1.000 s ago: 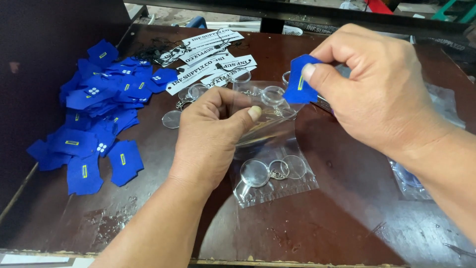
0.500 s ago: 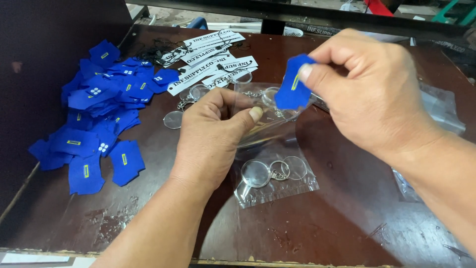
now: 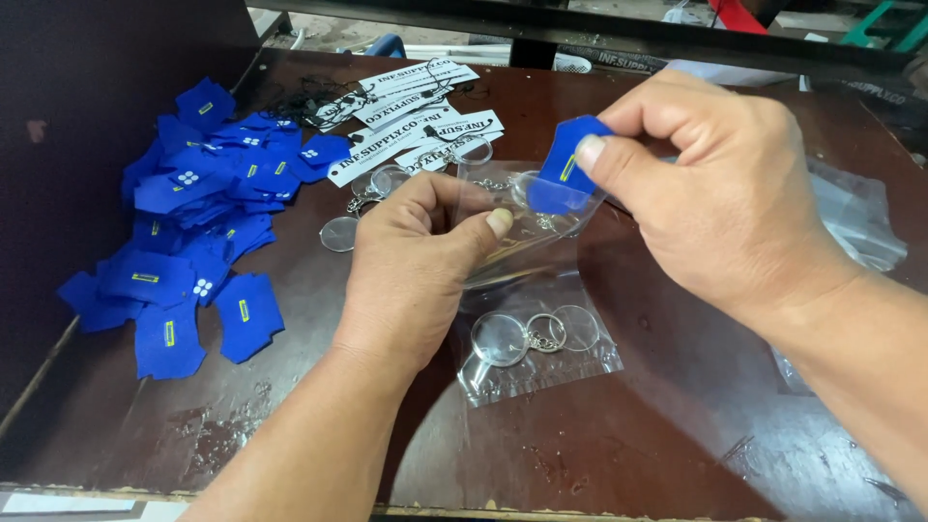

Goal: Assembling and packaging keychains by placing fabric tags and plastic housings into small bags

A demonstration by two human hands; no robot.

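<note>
Left hand [image 3: 416, 261] pinching a small clear plastic bag [image 3: 517, 242] open, right hand [image 3: 715, 203] clamped on a blue shirt-shaped fabric piece [image 3: 565, 179] right at its mouth.

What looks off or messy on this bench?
Mostly the tabletop: scuffed, with pale blotchy marks near the front edge. The blue fabric pieces lie in a loose, overlapping heap at left. The white tags are fanned askew. Nothing looks broken.
</note>
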